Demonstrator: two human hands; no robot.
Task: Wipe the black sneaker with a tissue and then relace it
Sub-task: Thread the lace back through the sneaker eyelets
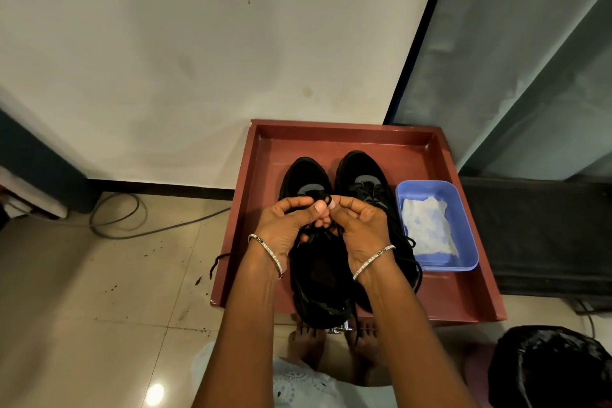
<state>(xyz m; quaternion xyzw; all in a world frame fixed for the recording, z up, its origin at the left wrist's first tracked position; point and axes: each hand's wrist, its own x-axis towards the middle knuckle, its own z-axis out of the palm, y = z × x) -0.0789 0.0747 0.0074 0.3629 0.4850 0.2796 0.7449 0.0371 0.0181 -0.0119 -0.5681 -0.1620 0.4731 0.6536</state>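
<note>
Two black sneakers stand side by side in a red tray (463, 291), toes pointing away from me. Over the left sneaker (318, 288) my left hand (284, 225) and my right hand (361, 225) meet, both pinching its black lace (326, 199) above the tongue. One loose end of the lace (217, 263) hangs over the tray's left rim. The right sneaker (361, 172) lies partly behind my right hand, with laces trailing across the tray. A white tissue (427, 225) lies in a blue plastic tub (470, 258) at the tray's right side.
The tray sits raised above a tiled floor; my bare feet (308, 344) show beneath its near edge. Grey cables (132, 225) curl on the floor to the left. A white wall stands behind, a glass panel at right, a black bag (549, 368) at lower right.
</note>
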